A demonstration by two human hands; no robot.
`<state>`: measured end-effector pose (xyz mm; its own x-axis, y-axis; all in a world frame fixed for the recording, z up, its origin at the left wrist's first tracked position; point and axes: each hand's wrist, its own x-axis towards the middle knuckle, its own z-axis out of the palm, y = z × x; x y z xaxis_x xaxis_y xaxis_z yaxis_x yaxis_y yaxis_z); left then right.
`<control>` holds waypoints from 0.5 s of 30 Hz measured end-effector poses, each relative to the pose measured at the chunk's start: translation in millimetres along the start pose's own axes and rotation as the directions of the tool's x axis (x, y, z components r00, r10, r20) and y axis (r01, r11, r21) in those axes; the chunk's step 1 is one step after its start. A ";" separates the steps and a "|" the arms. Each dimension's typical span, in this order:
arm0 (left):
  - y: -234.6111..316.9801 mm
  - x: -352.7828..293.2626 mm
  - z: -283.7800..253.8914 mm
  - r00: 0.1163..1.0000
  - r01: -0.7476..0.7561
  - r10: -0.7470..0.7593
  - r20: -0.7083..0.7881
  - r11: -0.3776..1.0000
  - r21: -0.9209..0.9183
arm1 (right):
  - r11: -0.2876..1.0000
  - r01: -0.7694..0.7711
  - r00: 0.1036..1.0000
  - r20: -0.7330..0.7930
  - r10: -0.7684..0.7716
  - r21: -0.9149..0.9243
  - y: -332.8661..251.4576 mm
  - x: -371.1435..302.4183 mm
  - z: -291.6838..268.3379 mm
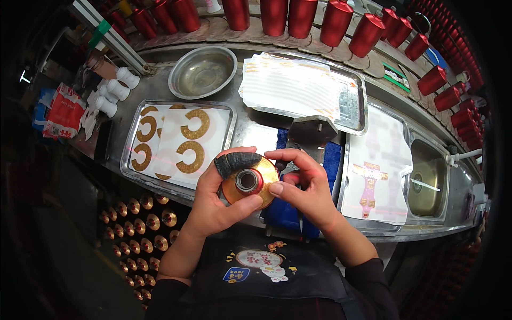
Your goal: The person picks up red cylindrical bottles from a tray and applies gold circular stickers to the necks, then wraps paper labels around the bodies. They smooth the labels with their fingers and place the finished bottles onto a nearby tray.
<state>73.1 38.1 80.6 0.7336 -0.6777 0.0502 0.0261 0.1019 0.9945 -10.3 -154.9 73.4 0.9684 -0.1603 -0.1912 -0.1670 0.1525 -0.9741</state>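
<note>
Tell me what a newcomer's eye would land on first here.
First, the gold-shouldered bottle at the centre, held in the left grip, with the right grip at its edge. Next, the red bottles lining the curved conveyor along the top. Then the gold C-shaped labels on the tray at left.

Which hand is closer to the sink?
Right. The right hand is left of the sink; the left hand is farther left, holding the bottle.
</note>
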 end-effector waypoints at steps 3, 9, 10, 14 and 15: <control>0.0 -0.8 4.8 0.999 0.029 -0.029 -0.033 1.000 0.007 | 1.000 0.004 0.999 0.047 -0.005 0.021 -6.8 7.6 -0.6; 1.8 -0.3 8.2 0.997 0.045 -0.046 -0.062 0.999 -0.021 | 0.957 -0.171 0.983 0.113 0.148 0.233 -15.2 19.6 -1.5; 1.9 -0.1 8.4 0.997 0.043 -0.044 -0.060 0.999 -0.022 | 0.939 -0.174 0.983 0.110 0.147 0.298 -15.4 20.7 -1.0; 1.2 0.3 10.7 0.997 0.022 -0.022 -0.067 1.000 0.003 | 0.938 -0.149 0.987 0.100 0.124 0.314 -14.7 21.4 -0.5; 0.7 0.1 11.9 0.996 0.030 -0.030 -0.081 1.000 -0.002 | 0.967 -0.120 0.989 0.106 0.098 0.223 -14.5 20.9 -0.9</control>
<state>65.2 29.4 82.3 0.7852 -0.6192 0.0122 0.0498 0.0828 0.9953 12.2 -161.4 83.4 0.9616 -0.0399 -0.2717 -0.2362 0.3845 -0.8924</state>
